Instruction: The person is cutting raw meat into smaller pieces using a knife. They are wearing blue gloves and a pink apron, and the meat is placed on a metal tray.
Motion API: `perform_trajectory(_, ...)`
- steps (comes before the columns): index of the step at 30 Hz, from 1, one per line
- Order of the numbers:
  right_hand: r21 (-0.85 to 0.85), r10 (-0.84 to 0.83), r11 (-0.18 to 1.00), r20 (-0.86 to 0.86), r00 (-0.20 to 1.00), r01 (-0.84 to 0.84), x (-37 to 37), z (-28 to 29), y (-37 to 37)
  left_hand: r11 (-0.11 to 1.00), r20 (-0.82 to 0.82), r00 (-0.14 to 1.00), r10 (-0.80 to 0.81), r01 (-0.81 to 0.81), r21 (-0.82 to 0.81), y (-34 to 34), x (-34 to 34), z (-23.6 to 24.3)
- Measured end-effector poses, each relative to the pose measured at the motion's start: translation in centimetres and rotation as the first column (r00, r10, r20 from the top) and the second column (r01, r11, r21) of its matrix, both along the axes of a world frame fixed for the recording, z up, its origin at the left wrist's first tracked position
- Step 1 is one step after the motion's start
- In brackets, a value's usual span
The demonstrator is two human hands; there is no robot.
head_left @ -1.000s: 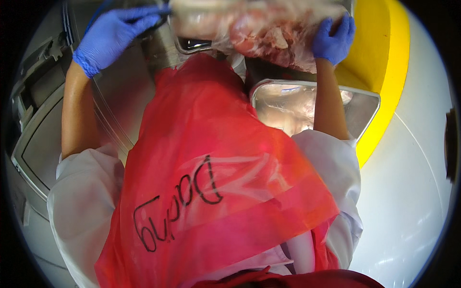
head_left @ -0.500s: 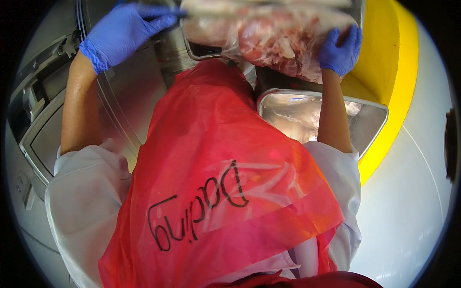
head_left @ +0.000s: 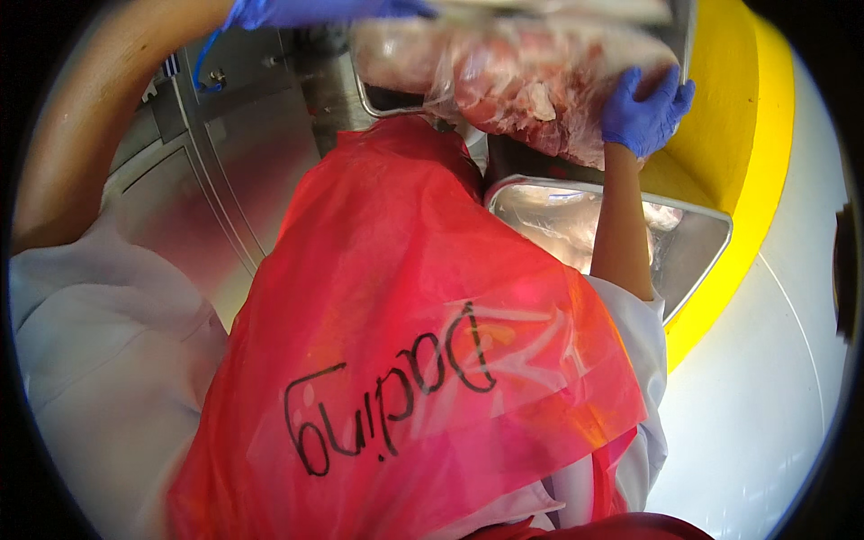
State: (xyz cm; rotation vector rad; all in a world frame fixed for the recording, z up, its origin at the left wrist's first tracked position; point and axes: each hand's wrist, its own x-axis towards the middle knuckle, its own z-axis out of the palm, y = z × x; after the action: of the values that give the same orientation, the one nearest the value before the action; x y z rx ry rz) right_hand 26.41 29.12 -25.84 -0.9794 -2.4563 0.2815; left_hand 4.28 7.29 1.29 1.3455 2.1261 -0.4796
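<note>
A large piece of raw pinkish meat (head_left: 517, 85), partly in clear plastic film, lies across the upper metal tray (head_left: 366, 103) and overhangs its near side. At the meat's right end, my right hand (head_left: 643, 112) in a blue glove grips it, with thumb and fingers spread around that end. My left hand (head_left: 315, 11), also blue-gloved, is at the top edge of the picture, left of the meat. Its fingers are blurred and partly cut off. A long pale strip (head_left: 576, 11), smeared, runs along the top by the meat; what it is I cannot make out.
Below the meat, a second metal tray (head_left: 697, 243) holds film-covered meat. A yellow curved edge (head_left: 765, 180) borders both trays on the right, beside a pale surface (head_left: 765, 405). Metal cabinet panels (head_left: 180, 198) stand left. My red apron (head_left: 405, 270) fills the middle.
My left hand and forearm have moved up, partly out of the picture. My right hand remains at the meat's right end. The meat and trays have barely shifted in the view.
</note>
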Motion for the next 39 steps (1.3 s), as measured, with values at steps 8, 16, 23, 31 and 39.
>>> perform_trajectory(8,-0.050,-0.038,0.998,0.097,0.995,0.043,0.5,-1.3,1.5,0.989,0.149,0.981,0.125,-0.112,-0.093,-1.5,0.9,-4.3)
perform_trajectory(16,-0.038,0.044,0.999,0.124,0.991,-0.039,-0.2,-1.4,1.3,0.793,0.306,0.840,0.448,-0.532,0.298,-10.9,9.7,-16.9)
perform_trajectory(23,-0.047,-0.007,0.999,0.096,0.995,0.012,0.2,-0.7,0.6,0.647,0.431,0.782,0.450,-0.618,0.446,-12.0,11.5,-26.6)
perform_trajectory(31,0.012,0.011,1.000,0.069,0.998,-0.012,0.7,-1.1,0.7,0.698,0.321,0.882,0.344,-0.469,0.541,-13.5,9.1,-32.7)
perform_trajectory(39,-0.207,-0.074,0.974,0.082,0.994,0.090,1.3,-3.6,2.5,0.637,0.628,0.687,0.364,-0.676,0.370,-12.3,8.8,-21.3)
